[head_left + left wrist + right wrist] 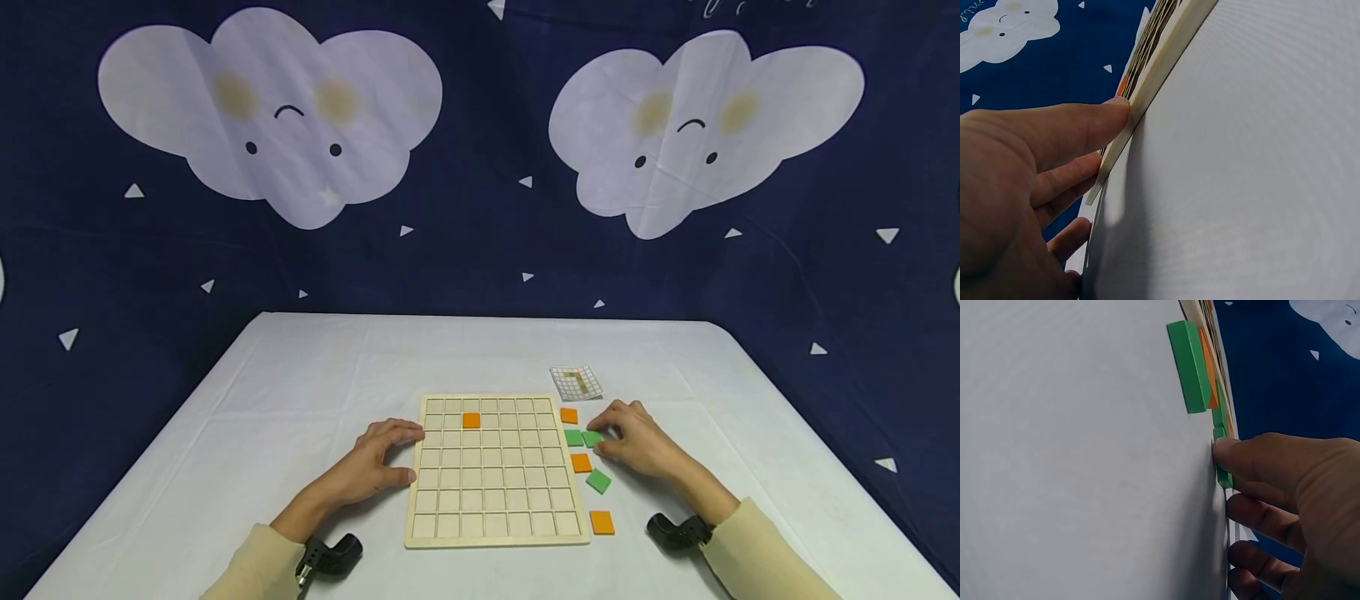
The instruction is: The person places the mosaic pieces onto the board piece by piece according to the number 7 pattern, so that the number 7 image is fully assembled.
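Note:
My right hand (637, 439) is at the board's right side, its thumb and forefinger pinching a green square tile (590, 438). In the right wrist view that green tile (1225, 480) is partly hidden behind the thumb. Another green tile (573, 438) lies right beside it. My left hand (371, 467) rests at the left edge of a wooden grid board (498, 544), fingers extended, with thumb and fingertips touching the rim. One orange tile (471, 421) sits in a cell of the board's second row from the top.
Along the board's right side lie orange tiles, one near the top (569, 416), one midway (581, 463) and one low (602, 522), plus a tilted green tile (598, 481). A printed pattern card (576, 383) lies beyond the board. White cloth covers the table (315, 358).

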Action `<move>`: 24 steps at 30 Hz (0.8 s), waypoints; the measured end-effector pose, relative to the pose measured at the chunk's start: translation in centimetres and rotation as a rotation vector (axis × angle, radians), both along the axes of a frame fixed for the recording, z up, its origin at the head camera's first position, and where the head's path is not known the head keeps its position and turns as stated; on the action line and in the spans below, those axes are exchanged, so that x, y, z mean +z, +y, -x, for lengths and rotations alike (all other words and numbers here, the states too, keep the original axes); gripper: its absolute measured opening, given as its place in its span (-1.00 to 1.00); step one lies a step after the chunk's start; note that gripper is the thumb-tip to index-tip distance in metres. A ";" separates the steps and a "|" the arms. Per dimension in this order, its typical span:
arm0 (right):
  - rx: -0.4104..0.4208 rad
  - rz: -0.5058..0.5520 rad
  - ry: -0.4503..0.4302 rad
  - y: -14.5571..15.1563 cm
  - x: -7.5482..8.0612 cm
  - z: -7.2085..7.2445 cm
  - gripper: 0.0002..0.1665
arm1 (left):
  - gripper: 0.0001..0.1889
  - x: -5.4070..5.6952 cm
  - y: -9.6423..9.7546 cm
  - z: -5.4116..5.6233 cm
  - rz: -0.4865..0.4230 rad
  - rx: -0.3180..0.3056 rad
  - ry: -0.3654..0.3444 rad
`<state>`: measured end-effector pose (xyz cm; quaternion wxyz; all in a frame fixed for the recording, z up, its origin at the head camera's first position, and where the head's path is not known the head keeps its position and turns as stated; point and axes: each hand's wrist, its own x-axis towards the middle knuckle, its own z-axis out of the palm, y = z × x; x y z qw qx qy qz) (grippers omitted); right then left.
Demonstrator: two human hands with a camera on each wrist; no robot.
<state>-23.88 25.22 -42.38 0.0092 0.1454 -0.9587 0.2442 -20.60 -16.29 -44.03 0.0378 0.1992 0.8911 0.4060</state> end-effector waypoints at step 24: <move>-0.025 0.007 0.024 0.2 -0.1 -0.4 -0.76 | -0.44 0.2 0.1 0.0 0.000 0.008 -0.017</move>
